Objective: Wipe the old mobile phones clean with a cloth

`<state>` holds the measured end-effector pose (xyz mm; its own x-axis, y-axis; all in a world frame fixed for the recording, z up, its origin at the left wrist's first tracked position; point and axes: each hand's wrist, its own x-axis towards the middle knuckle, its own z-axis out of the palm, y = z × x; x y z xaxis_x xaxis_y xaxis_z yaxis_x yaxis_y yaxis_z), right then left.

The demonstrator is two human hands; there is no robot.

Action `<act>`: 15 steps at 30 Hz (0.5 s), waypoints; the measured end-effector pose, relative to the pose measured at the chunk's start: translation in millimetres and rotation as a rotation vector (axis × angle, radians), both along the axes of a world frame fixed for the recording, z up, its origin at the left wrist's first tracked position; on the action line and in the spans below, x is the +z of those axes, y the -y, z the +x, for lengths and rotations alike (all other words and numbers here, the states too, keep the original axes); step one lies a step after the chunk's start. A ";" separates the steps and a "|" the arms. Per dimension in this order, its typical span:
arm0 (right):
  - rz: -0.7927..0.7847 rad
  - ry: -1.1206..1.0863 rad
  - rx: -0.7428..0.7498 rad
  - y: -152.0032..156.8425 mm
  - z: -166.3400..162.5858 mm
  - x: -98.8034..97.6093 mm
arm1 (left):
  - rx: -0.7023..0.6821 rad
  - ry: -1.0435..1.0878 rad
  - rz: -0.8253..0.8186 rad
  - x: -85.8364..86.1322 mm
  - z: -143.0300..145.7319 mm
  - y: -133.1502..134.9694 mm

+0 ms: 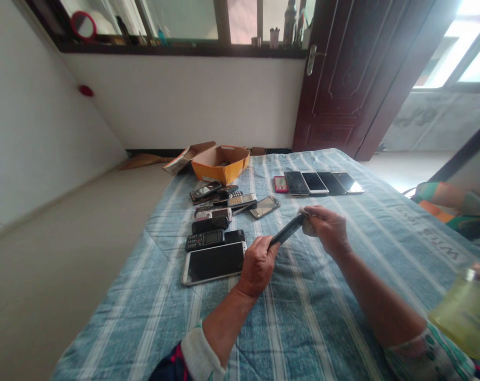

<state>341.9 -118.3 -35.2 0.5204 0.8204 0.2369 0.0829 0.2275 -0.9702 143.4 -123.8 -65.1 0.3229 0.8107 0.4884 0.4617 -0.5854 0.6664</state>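
Note:
A dark mobile phone (288, 230) is held tilted above the striped cloth, seen nearly edge-on. My left hand (259, 264) is closed round its lower end. At the upper end, my right hand (326, 226) pinches a small pale cloth (308, 222) against the phone. Just left of my left hand lies a large white-framed smartphone (215, 263). Beyond it are a black keypad phone (205, 240), a silver phone (265, 207) and several other old phones in a loose pile.
An orange cardboard box (221, 165) stands open at the far edge, its lid (188, 157) beside it. A row of phones (315, 183) lies at the back right, with a small red phone (280, 184) at its left end. A yellow-green translucent container (462, 312) stands at the right.

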 end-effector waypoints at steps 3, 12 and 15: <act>-0.028 0.003 0.055 0.1 -2.0 -4.7 | 0.009 -0.009 0.021 0.2 0.0 -0.2; -0.215 -0.025 0.076 -2.0 -2.1 -16.2 | 0.012 0.007 -0.001 -0.4 0.5 -0.2; -0.247 -0.040 0.084 -1.8 -1.7 -14.7 | 0.012 0.020 -0.019 -1.3 0.3 -0.2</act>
<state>340.2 -116.5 -49.9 0.4533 0.8913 0.0048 0.0345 -0.0121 -0.9993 143.7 -123.5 -66.4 0.3038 0.8236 0.4789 0.4548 -0.5670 0.6868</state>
